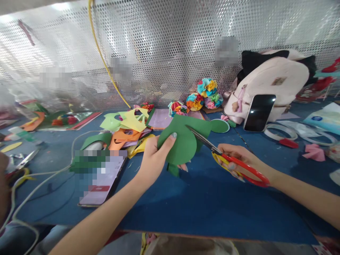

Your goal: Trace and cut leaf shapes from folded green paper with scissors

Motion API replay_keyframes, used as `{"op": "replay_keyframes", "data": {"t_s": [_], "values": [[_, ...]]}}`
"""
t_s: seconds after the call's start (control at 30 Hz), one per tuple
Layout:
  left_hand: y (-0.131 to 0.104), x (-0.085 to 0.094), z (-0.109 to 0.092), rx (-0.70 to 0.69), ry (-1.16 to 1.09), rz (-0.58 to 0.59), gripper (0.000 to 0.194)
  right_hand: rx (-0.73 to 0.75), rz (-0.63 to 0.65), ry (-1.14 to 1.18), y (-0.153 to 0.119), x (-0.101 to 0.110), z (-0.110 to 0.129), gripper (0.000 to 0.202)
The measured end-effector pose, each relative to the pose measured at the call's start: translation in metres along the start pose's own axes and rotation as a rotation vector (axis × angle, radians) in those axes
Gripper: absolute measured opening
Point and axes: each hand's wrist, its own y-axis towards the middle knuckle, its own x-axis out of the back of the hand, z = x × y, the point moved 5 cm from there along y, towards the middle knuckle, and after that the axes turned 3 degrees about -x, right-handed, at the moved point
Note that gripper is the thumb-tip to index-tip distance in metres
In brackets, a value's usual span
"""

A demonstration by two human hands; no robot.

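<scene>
A sheet of green paper (179, 145) with a rounded, partly cut outline is pinched in my left hand (156, 156), the thumb on top and fingertips showing underneath. My right hand (233, 159) grips a pair of scissors (244, 168) with red and yellow handles. Their blades (203, 137) lie across the green paper, one on top and the rest partly hidden by it. Below the sheet hangs a small green flap (173, 170). Both hands are above the blue table (202, 205).
Paper scraps (130, 124) lie behind my left hand, near a phone (106, 184) and a white cable (39, 191). Paper pompoms (207, 94) stand at the back. To the right, another phone (259, 112) leans on a pink backpack (281, 85), beside tape rolls (281, 131). More scissors (28, 158) lie left.
</scene>
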Motion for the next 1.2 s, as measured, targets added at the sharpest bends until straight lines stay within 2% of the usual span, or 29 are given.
{"op": "replay_keyframes", "data": {"t_s": [0.17, 0.33, 0.5, 0.67, 0.97, 1.2], "values": [[0.002, -0.004, -0.003, -0.024, 0.038, 0.013, 0.046, 0.132, 0.082, 0.057, 0.001, -0.014, 0.006, 0.054], [0.000, -0.011, -0.007, 0.004, 0.044, 0.045, 0.040, 0.188, 0.119, 0.013, -0.007, -0.020, 0.012, 0.044], [-0.006, -0.020, -0.004, 0.100, -0.007, 0.143, 0.039, 0.112, 0.102, -0.021, -0.007, -0.014, -0.001, 0.060], [-0.007, -0.023, 0.000, 0.133, -0.028, 0.169, 0.039, 0.077, 0.073, -0.015, -0.006, -0.011, -0.009, 0.067], [-0.007, -0.024, 0.000, 0.130, -0.039, 0.177, 0.037, 0.031, 0.045, -0.003, -0.007, -0.012, -0.002, 0.064], [-0.007, -0.023, -0.001, 0.142, -0.035, 0.184, 0.037, 0.018, 0.033, 0.029, -0.003, -0.010, -0.005, 0.062]]}}
